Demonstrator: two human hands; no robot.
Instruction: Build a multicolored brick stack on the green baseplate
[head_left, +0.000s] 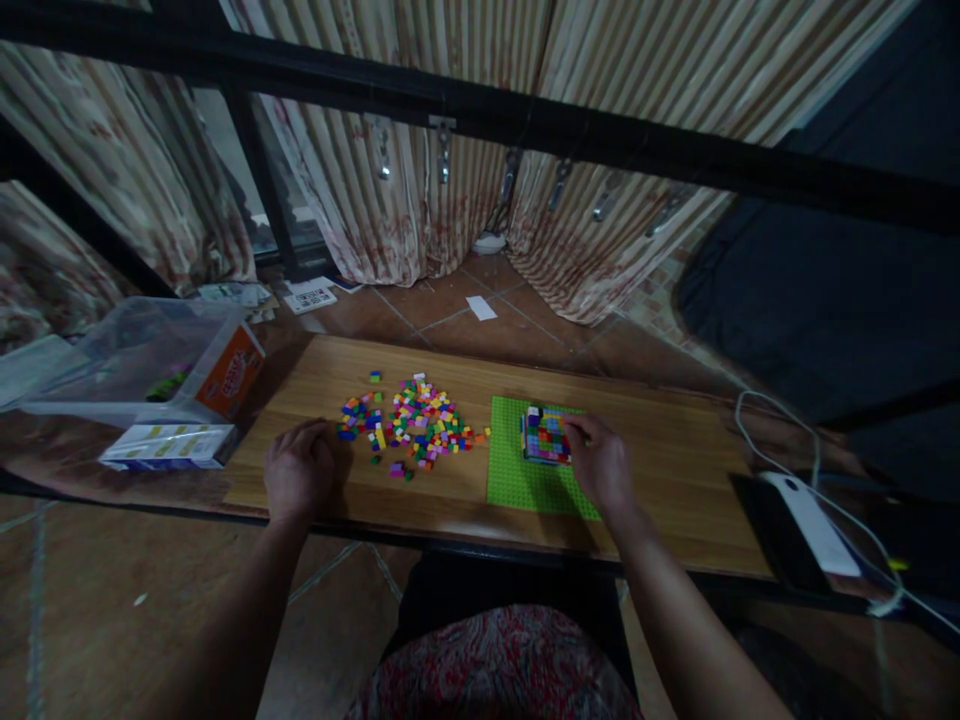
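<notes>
A green studded baseplate (pixel 510 480) lies on the wooden board, right of the middle. On it stands a low square build of multicoloured toy bricks (pixel 546 437). My right hand (pixel 600 460) is at the right edge of this build, thumb and fingers pinched together; whatever is between the fingertips is too small to make out. My left hand (pixel 298 468) rests on the board with its fingers curled in, left of the loose bricks. A heap of small loose bricks (pixel 427 420) lies between my left hand and the baseplate, with a smaller group (pixel 360 418) at its left side.
A clear plastic tub (pixel 150 345) with an orange label and a white-and-blue box (pixel 171 445) sit at the left. On the right are a white device (pixel 806 520) and a white cable (pixel 814 450). Curtains (pixel 420 220) and a dark metal bar (pixel 465 105) stand behind the wooden board (pixel 675 450).
</notes>
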